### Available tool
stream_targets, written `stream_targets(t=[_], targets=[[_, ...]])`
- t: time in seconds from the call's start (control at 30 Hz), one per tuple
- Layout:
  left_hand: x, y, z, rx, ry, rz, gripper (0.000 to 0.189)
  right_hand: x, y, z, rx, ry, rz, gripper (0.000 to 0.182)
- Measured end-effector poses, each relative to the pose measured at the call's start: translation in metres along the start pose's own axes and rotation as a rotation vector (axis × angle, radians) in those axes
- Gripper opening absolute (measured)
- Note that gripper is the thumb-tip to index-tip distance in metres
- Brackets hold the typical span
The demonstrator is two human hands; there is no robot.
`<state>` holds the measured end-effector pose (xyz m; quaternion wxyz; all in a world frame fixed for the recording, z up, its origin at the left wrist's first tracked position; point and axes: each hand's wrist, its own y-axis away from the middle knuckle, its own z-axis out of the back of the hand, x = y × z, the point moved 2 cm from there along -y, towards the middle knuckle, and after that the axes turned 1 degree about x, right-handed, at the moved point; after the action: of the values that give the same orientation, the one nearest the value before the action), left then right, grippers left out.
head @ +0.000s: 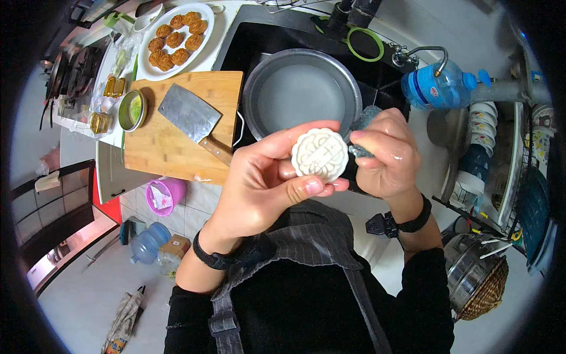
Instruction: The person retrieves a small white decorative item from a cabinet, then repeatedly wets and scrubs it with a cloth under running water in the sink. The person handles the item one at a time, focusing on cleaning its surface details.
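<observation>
Between the thumb and fingers of my left hand (269, 181) is a white, scalloped mooncake mould plate (320, 155), its patterned face turned up towards me. My right hand (389, 152), wet and closed, grips a grey-green scouring cloth (366, 117) just right of the plate. A small gap separates the cloth from the plate. Both hands are above the near edge of a metal basin (254, 84) that holds cloudy water (305, 97). The basin stands in a black sink (239, 40).
Left of the sink, a cleaver (190, 113) lies on a wooden cutting board (177, 163) beside a small metal bowl (132, 110). Behind them is a white oval plate (146, 53) of brown mooncakes (175, 40). A blue water bottle (437, 84) lies near the faucet (435, 55); stacked bowls (483, 124) stand at right.
</observation>
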<state>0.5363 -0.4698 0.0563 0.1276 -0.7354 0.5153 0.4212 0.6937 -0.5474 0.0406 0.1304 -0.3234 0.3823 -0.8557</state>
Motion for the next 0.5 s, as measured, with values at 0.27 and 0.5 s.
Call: stream_targets(t=[0.27, 0.5], targets=[[0.003, 0.0, -0.002, 0.039, -0.134, -0.098, 0.048, 0.01, 0.017, -0.006, -0.09, -0.188, -0.147, 0.031], [0.006, 0.001, -0.002, -0.028, -0.313, -0.151, 0.044, 0.015, 0.017, -0.011, -0.057, -0.233, -0.27, 0.021]])
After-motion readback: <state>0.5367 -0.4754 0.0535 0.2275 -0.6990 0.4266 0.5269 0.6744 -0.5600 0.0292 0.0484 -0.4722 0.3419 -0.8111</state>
